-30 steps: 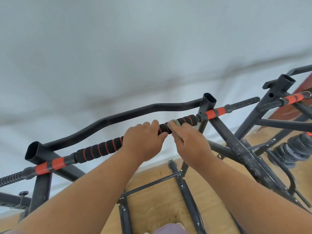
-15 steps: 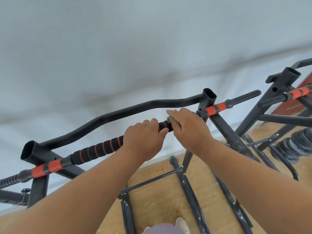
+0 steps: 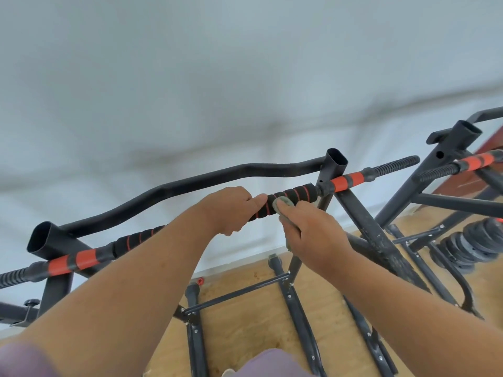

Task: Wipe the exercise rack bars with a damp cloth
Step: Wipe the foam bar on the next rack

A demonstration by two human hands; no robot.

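Note:
A black exercise rack stands in front of me. Its straight bar (image 3: 295, 194) carries black foam grips with red rings and orange bands. A bent black bar (image 3: 190, 183) runs behind it. My left hand (image 3: 231, 209) grips the foam bar near its middle, fingers curled over the top. Just to the right, my right hand (image 3: 313, 235) holds a small grey-green cloth (image 3: 283, 204) and presses it against the foam grip. Most of the cloth is hidden under my fingers.
A white wall fills the background. A second rack frame (image 3: 441, 170) with an orange-banded bar stands to the right. Stacked dark weight plates (image 3: 468, 243) lie on the wooden floor (image 3: 245, 322). The rack's lower struts (image 3: 294, 303) cross below my arms.
My right hand with the cloth has slid back left along the foam grip, away from the upright post. My left hand keeps its grip on the bar.

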